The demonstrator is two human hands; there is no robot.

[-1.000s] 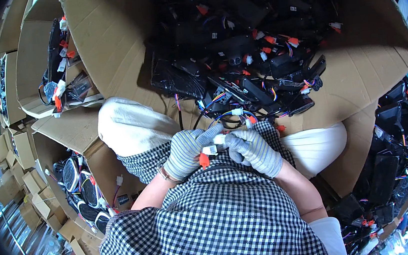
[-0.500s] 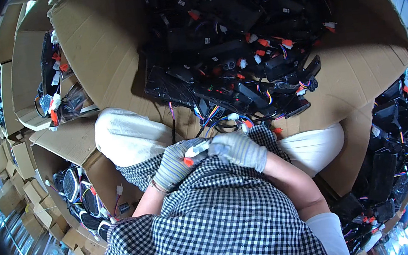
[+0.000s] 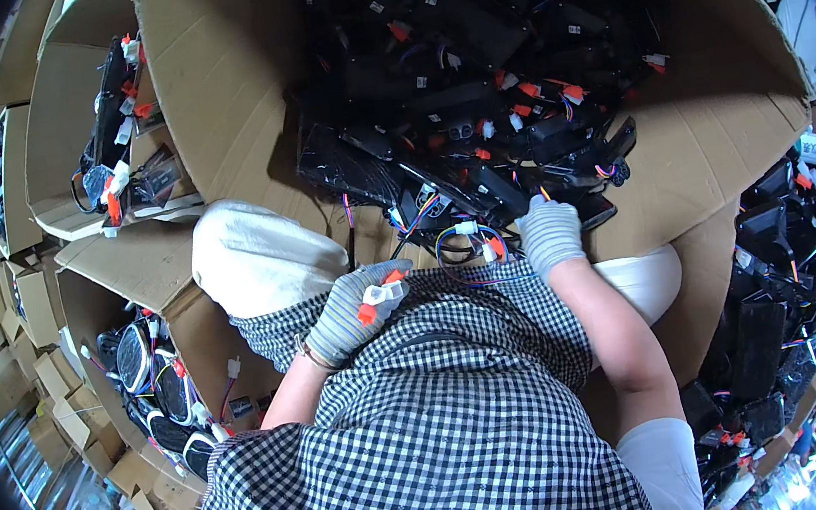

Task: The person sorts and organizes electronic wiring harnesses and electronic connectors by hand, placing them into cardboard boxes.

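My left hand (image 3: 354, 313), in a grey striped knit glove, is closed above my lap. It grips white plastic wire connectors (image 3: 384, 295) with orange-red pieces at both ends. My right hand (image 3: 553, 234), gloved alike, reaches to the near edge of the pile of black electronic units (image 3: 480, 181). Its fingers are bent together beside a unit and some coloured wires; what they pinch is hidden. Between my hands, a white connector (image 3: 466, 228) with a loop of coloured wires and an orange-red plug (image 3: 498, 247) lies at the edge of my checked apron (image 3: 445, 402).
A large cardboard box (image 3: 219, 95) surrounds the pile, its flap (image 3: 703, 191) folded toward me. On the left, another box (image 3: 63, 143) holds wired parts, above round black speaker-like parts (image 3: 134, 359). More black units (image 3: 764, 335) lie at the right.
My right hand has left my left hand and moved right and forward to the pile. My left hand keeps the connectors. Wires at the pile's near edge have shifted.
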